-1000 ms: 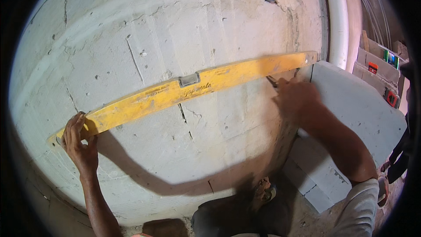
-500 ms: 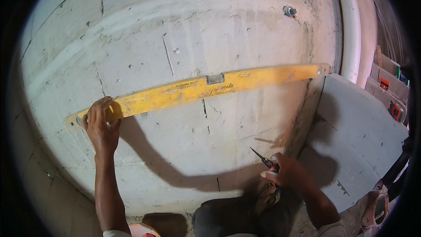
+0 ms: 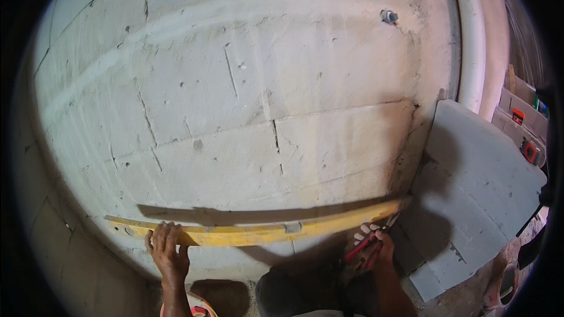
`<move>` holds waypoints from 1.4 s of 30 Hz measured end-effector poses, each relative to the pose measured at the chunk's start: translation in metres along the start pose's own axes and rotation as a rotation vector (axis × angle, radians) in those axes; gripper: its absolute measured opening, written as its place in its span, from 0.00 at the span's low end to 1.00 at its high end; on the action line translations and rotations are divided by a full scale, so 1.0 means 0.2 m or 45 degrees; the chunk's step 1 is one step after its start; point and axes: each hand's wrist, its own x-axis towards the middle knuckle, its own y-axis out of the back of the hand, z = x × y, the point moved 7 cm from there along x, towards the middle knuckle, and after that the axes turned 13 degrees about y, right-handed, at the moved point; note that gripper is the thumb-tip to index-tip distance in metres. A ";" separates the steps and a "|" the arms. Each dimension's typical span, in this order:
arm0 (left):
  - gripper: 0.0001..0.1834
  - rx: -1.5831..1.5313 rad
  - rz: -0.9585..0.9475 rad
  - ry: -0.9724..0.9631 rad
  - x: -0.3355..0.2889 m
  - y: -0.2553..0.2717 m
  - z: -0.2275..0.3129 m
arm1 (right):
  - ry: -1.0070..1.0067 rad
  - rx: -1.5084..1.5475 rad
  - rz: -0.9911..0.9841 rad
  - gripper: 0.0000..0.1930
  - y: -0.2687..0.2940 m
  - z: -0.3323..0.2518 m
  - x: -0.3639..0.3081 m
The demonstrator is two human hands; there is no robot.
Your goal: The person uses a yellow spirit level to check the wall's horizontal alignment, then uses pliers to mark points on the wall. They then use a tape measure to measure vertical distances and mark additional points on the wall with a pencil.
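While the left hand [image 3: 168, 250] pinches a long, flat yellow spirit level [image 3: 247, 236] near its left end, the level spans the lower part of the pale grey block wall [image 3: 205, 105]. Near its right end, the right hand [image 3: 383, 250] is closed around a red-handled tool [image 3: 357, 250]; whether it also touches the level cannot be told. Farther right stands a smooth grey block ledge [image 3: 479, 167].

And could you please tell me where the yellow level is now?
In the head view, the yellow level spans the lower middle, in front of the pale wall, with the left hand holding its left part.
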 end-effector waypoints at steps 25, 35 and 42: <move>0.22 0.300 -0.457 0.015 -0.94 -0.16 -0.36 | -0.006 -1.563 -0.546 0.24 -0.01 0.02 -0.05; 0.35 0.607 -0.597 0.045 -1.13 -0.37 -0.58 | -0.409 -1.736 -0.415 0.31 0.34 0.27 -0.21; 0.46 0.411 -0.926 -0.009 -1.07 -0.51 -0.44 | -0.529 -1.494 -0.307 0.32 0.44 0.34 -0.35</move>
